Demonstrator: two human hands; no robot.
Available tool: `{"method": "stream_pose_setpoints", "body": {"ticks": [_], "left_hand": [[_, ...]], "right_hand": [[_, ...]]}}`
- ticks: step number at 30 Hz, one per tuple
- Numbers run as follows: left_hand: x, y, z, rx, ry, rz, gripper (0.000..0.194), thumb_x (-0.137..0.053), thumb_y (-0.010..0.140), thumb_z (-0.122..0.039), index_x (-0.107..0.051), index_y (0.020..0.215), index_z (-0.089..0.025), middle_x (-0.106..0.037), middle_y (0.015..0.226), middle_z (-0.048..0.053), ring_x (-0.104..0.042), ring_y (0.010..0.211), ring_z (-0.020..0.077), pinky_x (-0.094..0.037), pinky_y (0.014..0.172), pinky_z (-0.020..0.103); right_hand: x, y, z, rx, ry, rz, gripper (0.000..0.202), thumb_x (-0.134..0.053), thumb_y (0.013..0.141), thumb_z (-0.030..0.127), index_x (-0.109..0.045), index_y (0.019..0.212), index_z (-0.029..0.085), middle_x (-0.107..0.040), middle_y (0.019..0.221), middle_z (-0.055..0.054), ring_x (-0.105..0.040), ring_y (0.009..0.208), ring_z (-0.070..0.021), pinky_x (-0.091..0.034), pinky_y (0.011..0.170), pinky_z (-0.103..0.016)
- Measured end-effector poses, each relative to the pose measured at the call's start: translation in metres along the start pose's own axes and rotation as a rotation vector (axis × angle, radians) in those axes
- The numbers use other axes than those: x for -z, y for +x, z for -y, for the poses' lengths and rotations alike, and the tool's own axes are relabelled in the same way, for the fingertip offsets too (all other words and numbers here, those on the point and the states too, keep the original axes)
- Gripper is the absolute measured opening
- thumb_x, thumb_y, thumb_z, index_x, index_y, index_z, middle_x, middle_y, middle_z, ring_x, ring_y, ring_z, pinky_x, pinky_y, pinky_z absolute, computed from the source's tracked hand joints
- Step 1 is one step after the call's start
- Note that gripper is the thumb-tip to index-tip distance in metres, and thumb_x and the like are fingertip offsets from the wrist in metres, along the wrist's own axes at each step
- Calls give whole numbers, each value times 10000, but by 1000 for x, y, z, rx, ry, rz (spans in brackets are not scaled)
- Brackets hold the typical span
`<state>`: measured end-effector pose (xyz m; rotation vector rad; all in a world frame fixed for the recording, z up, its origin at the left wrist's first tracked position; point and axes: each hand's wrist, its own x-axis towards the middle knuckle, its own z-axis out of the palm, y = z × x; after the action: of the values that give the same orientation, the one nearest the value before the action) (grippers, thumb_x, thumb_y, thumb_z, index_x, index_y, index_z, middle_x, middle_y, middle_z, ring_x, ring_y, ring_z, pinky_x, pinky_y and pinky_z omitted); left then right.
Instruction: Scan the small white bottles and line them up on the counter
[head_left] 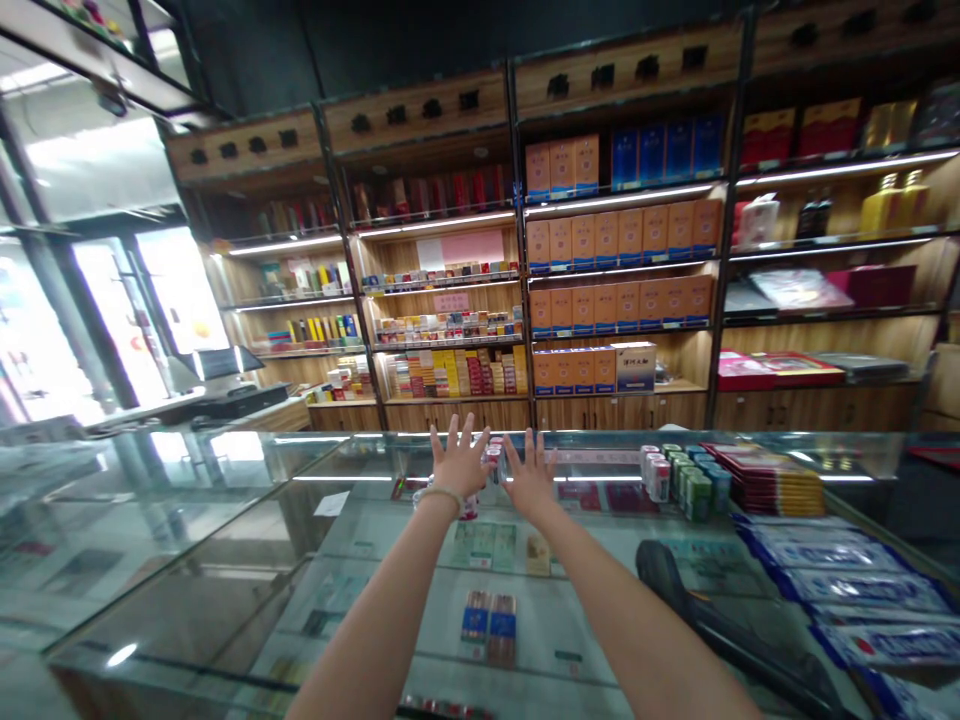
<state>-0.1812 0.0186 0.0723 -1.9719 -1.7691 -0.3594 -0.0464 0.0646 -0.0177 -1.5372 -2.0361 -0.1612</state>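
Both arms reach forward over a glass display counter (592, 640). My left hand (456, 467) has its fingers spread and wears a band at the wrist; nothing is held in it. Beside it, my right hand (531, 483) is spread too, with nothing in its grasp. Small white and red containers (495, 452) show between the two hands, partly hidden by them. I cannot tell whether either hand touches these. Below the wrists, two blue-banded packs (489, 622) lie inside the counter under the glass.
To the right stand green cans (695, 490), white-and-red cans (658, 478), a stack of red and gold packs (765, 480) and blue-and-white packets (862, 585). A black curved object (712, 625) lies nearer. White paper (331, 504) is at left. Lit shelves (619, 390) with boxes line the back wall.
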Motion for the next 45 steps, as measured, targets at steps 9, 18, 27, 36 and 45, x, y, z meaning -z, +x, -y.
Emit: {"method": "stream_pose_setpoints", "body": {"ticks": [9, 18, 27, 36, 45], "left_hand": [[32, -12, -27, 90, 13, -38, 543, -471, 973, -478, -457, 1493, -324, -247, 1667, 75, -135, 1552, 346, -11, 1199, 700], [41, -15, -58, 90, -36, -215, 491, -486, 974, -452, -527, 1444, -317, -306, 1644, 94, -220, 1527, 334, -47, 1202, 687], [51, -17, -95, 71, -96, -295, 456, -503, 967, -442, -587, 1393, -302, -381, 1603, 121, -286, 1497, 342, -120, 1196, 668], [50, -13, -139, 17, -207, -352, 402, -531, 950, -436, -661, 1304, -299, -410, 1577, 124, -314, 1473, 342, -144, 1196, 642], [53, -3, -180, -21, -282, -321, 384, -556, 942, -425, -666, 1294, -318, -411, 1577, 114, -319, 1469, 336, -182, 1191, 640]], "right_hand": [[55, -11, -12, 36, -22, 118, 794, -537, 951, 510, -118, 1606, 345, 62, 1694, -123, 72, 1548, -370, 56, 1167, -662], [111, -21, -48, 95, -52, 81, 622, -471, 984, 516, -321, 1561, 338, -77, 1694, -121, 14, 1556, -348, 46, 1170, -676], [155, -36, -97, 100, -119, 14, 571, -459, 989, 511, -403, 1525, 323, -172, 1678, -131, -66, 1552, -351, -19, 1174, -686], [180, -59, -154, 45, -211, -38, 551, -487, 980, 523, -447, 1497, 338, -227, 1665, -124, -111, 1546, -345, -40, 1178, -676], [202, -68, -196, -43, -239, 10, 563, -484, 980, 500, -416, 1516, 340, -219, 1672, -97, -120, 1541, -348, -54, 1176, -670]]}}
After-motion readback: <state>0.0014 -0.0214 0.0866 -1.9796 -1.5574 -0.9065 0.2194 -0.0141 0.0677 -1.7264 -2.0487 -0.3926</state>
